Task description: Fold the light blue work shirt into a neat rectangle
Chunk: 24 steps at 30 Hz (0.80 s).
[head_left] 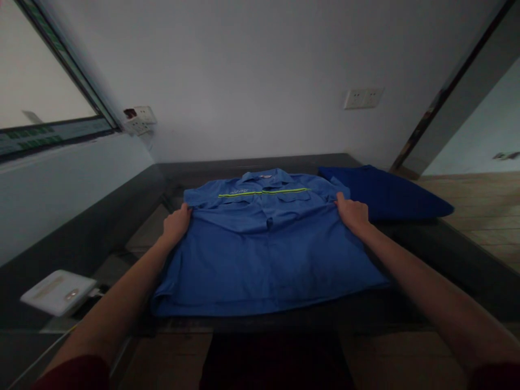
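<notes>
A blue work shirt (264,254) lies spread front side up on a dark surface, its collar toward the wall and its hem toward me. A yellow-green stripe crosses the chest above two pocket flaps. My left hand (177,223) is closed on the shirt's left edge, just below the sleeve. On the opposite edge, my right hand (352,213) pinches the cloth near the other sleeve. Loose folds run across the front between both hands. The fingertips are partly hidden by the fabric.
A darker blue folded cloth item (390,192) lies to the right, partly beside the shirt's sleeve. On the left sits a white box-shaped device (59,292) with a cable. Wall sockets (363,98) are on the wall behind the dark tabletop (459,260). A window frame (57,135) stands at upper left.
</notes>
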Each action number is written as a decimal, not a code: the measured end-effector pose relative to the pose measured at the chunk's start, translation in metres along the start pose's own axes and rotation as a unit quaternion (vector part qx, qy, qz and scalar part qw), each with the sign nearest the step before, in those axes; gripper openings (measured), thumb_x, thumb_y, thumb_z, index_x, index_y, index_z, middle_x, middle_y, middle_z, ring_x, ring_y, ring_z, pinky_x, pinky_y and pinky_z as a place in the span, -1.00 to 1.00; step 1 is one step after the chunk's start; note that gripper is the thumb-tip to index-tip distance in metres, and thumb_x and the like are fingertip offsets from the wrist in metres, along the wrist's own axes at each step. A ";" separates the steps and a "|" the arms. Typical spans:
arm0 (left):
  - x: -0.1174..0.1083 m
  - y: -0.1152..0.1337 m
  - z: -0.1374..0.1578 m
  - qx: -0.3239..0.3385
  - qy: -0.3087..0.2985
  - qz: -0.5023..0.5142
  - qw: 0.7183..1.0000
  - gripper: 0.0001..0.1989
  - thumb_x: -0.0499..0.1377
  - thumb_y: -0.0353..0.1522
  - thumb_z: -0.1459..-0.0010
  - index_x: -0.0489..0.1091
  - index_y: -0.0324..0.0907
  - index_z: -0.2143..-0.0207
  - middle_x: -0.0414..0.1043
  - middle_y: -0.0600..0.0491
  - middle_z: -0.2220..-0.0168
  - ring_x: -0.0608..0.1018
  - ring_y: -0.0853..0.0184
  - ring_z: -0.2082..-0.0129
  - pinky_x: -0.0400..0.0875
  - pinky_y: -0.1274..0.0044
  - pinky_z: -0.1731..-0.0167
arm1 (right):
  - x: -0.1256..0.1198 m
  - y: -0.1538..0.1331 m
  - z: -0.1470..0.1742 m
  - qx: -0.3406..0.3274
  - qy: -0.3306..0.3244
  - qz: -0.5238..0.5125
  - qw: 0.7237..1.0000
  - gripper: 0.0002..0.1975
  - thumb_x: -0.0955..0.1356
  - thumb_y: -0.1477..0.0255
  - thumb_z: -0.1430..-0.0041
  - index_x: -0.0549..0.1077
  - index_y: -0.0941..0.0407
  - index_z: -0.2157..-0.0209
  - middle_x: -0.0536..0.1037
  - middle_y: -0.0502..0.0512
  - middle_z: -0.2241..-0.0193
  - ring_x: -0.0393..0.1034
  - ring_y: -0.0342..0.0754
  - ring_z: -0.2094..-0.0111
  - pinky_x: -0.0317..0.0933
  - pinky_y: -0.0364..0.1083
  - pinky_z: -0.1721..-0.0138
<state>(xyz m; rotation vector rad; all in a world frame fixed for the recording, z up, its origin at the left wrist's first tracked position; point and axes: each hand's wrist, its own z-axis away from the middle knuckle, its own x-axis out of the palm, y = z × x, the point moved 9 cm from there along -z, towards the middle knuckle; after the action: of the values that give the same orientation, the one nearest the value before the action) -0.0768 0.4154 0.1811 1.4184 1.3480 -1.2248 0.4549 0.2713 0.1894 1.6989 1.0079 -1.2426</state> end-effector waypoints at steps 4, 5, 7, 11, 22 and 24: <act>-0.008 0.005 -0.012 0.019 0.013 0.022 0.999 -0.52 -0.27 -0.16 -0.34 0.18 -0.32 -0.02 0.45 -0.17 0.19 0.53 0.09 0.23 0.38 0.30 0.30 | -0.003 0.001 -0.016 -0.004 0.019 0.001 1.000 -0.60 0.06 0.30 -0.35 0.27 0.19 -0.05 0.57 0.38 0.27 0.48 0.24 0.25 0.26 0.09 0.29; -0.010 0.007 -0.013 0.020 0.018 0.029 0.999 -0.55 -0.22 -0.18 -0.33 0.19 -0.30 -0.03 0.44 -0.19 0.16 0.52 0.07 0.21 0.37 0.28 0.28 | -0.001 0.002 -0.017 -0.002 0.013 -0.001 1.000 -0.61 0.07 0.30 -0.34 0.29 0.19 -0.03 0.57 0.38 0.27 0.48 0.24 0.25 0.26 0.10 0.29; -0.022 0.014 -0.009 0.032 0.056 0.049 0.997 -0.60 -0.11 -0.21 -0.28 0.22 -0.21 -0.06 0.39 -0.23 0.04 0.47 -0.01 0.09 0.34 0.20 0.18 | -0.001 0.004 -0.014 -0.002 0.007 -0.016 1.000 -0.63 0.11 0.30 -0.33 0.31 0.20 -0.02 0.55 0.38 0.24 0.47 0.22 0.24 0.27 0.10 0.28; -0.056 0.052 0.031 0.141 0.111 0.124 0.976 -0.63 -0.03 -0.26 -0.23 0.27 -0.14 -0.06 0.29 -0.17 -0.07 0.35 -0.02 -0.07 0.23 0.16 -0.02 | -0.032 -0.003 0.013 -0.060 0.085 -0.065 0.992 -0.61 0.19 0.30 -0.28 0.31 0.21 -0.04 0.43 0.40 0.06 0.35 0.24 0.06 0.26 0.12 0.16; -0.040 0.175 0.206 0.453 -0.101 0.212 0.860 -0.76 0.08 -0.28 -0.24 0.33 -0.14 0.07 0.39 -0.04 0.12 0.45 0.27 0.13 0.37 0.44 0.12 | -0.050 -0.138 0.190 -0.424 -0.023 -0.289 0.858 -0.72 0.38 0.35 -0.15 0.44 0.08 0.09 0.47 0.17 0.13 0.36 0.06 0.12 0.26 0.06 0.09; -0.038 0.178 0.203 0.457 -0.090 0.211 0.859 -0.82 0.00 -0.33 -0.29 0.35 -0.17 0.17 0.41 -0.02 0.22 0.47 0.31 0.22 0.38 0.49 0.21 | -0.045 -0.148 0.193 -0.427 -0.009 -0.279 0.860 -0.83 0.34 0.42 -0.18 0.47 0.10 0.18 0.48 0.17 0.18 0.37 0.04 0.18 0.27 0.05 0.14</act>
<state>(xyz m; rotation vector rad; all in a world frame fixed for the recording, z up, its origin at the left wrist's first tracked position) 0.0782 0.1919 0.1661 2.0146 0.2241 -1.7127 0.2441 0.1434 0.1714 0.7108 1.7818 -0.8915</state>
